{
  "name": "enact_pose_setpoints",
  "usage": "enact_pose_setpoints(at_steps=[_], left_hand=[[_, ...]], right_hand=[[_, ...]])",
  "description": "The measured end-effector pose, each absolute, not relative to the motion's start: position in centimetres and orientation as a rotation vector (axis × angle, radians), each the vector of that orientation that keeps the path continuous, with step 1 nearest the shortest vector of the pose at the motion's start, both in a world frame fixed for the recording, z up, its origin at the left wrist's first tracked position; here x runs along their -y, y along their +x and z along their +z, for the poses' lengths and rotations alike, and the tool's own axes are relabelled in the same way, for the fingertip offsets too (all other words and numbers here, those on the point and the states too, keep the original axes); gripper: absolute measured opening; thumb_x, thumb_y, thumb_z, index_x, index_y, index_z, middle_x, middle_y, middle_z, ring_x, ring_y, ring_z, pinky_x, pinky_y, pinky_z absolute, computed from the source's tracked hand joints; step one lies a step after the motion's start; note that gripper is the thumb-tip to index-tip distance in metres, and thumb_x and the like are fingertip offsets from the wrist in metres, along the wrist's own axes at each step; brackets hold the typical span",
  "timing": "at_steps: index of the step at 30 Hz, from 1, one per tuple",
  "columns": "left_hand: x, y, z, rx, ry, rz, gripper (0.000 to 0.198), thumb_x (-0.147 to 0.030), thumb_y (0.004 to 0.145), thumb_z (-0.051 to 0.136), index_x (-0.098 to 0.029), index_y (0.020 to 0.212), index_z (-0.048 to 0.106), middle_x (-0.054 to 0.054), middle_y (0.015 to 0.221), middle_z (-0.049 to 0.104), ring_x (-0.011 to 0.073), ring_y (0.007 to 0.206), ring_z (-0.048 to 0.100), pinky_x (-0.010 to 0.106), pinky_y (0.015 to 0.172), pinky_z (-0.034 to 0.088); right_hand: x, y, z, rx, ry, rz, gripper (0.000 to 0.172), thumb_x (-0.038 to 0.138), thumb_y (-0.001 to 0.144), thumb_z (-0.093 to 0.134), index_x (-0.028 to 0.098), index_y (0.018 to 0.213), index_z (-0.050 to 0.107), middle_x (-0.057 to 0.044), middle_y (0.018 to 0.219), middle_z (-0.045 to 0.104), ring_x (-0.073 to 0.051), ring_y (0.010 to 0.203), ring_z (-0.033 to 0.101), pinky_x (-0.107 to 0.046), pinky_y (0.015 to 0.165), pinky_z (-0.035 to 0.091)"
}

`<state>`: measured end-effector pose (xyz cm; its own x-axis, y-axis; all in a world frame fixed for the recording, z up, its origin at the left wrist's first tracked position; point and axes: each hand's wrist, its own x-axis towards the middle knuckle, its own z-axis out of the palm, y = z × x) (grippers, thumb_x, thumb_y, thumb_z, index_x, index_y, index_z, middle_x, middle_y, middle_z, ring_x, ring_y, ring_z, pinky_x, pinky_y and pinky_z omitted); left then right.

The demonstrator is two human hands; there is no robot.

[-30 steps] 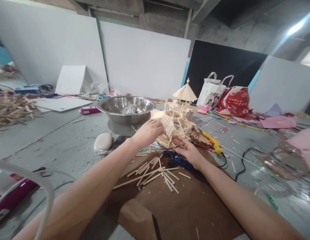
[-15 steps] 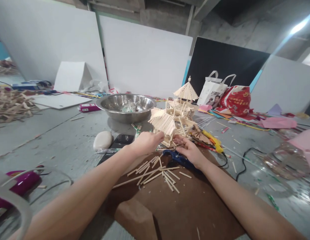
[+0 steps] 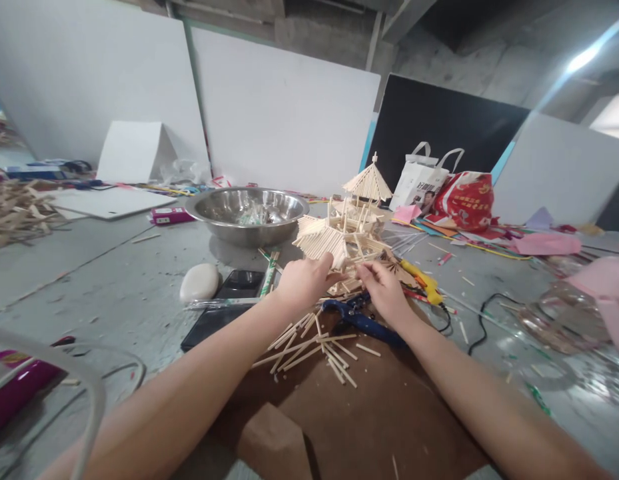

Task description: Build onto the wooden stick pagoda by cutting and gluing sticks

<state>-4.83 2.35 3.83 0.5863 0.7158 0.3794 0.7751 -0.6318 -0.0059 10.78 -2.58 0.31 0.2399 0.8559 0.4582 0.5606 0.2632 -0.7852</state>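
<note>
Left hand (image 3: 305,283) at stick model (image 3: 343,237); basin (image 3: 249,235) holds plastic (image 3: 258,215).

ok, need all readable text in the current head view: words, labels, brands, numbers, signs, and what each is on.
None can be quoted with confidence.
Red bag: yellow characters, too blurred to read.
White bag: dark characters, too blurred to read.
Magenta pack: pale label marks, too small to read.
Green-and-white wrapper: any print too small to read.
</note>
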Motion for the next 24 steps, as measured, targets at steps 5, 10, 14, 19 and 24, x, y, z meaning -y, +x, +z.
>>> enact_pose_setpoints(at_steps=[5, 10, 14, 19, 24], left_hand=[[-2.8, -5.7, 3.2, 1.129, -2.749, -0.534, 0.033, -0.045, 0.077, 0.036, -0.018, 0.078, 0.053, 0.007, 0.062, 0.058, 0.0196, 0.06, 0.057, 0.026, 0.053, 0.036], [-3.3, -6.3, 2.5, 1.067, -2.857, -0.663, 0.03, -0.044, 0.076, 0.039, -0.018, 0.072, 0.053, 0.004, 0.057, 0.056, 0.0166, 0.055, 0.054, 0.024, 0.049, 0.032], [-3.7, -6.6, 2.7, 1.105, -2.942, -0.775, 0.023, -0.041, 0.073, 0.045, -0.019, 0.073, 0.053, 0.0, 0.056, 0.055, 0.0129, 0.051, 0.05, 0.022, 0.048, 0.029], [-4.1, -6.6, 3.1, 1.312, -2.931, -0.954, 0.019, -0.036, 0.072, 0.047, -0.019, 0.076, 0.054, -0.001, 0.053, 0.053, 0.0107, 0.046, 0.044, 0.021, 0.047, 0.028], [-4.1, -6.4, 4.1, 1.442, -3.065, -0.923, 0.029, -0.038, 0.072, 0.044, -0.016, 0.059, 0.058, -0.001, 0.046, 0.047, 0.0103, 0.046, 0.041, 0.022, 0.048, 0.028]], right_hand=[[1.1, 9.8, 2.2, 1.585, -1.56, 0.503, 0.041, 0.056, 0.071, 0.039, 0.018, 0.063, 0.051, 0.0, 0.052, 0.055, -0.011, 0.043, 0.047, -0.023, 0.045, 0.036], [-0.3, 9.3, 2.1, 1.524, -1.446, 0.576, 0.041, 0.056, 0.072, 0.037, 0.019, 0.056, 0.044, 0.005, 0.04, 0.043, -0.008, 0.033, 0.038, -0.021, 0.038, 0.031], [0.0, 9.6, 1.8, 1.52, -1.389, 0.631, 0.039, 0.053, 0.073, 0.039, 0.02, 0.053, 0.04, 0.007, 0.037, 0.036, -0.007, 0.032, 0.034, -0.021, 0.037, 0.028], [2.1, 9.8, 1.4, 1.561, -1.392, 0.607, 0.037, 0.046, 0.076, 0.039, 0.019, 0.05, 0.035, 0.007, 0.039, 0.032, -0.006, 0.036, 0.029, -0.021, 0.039, 0.025], [4.9, 8.8, 1.5, 1.82, -1.395, 0.455, 0.034, 0.037, 0.078, 0.037, 0.018, 0.05, 0.033, 0.005, 0.047, 0.03, -0.007, 0.046, 0.03, -0.021, 0.046, 0.025]])
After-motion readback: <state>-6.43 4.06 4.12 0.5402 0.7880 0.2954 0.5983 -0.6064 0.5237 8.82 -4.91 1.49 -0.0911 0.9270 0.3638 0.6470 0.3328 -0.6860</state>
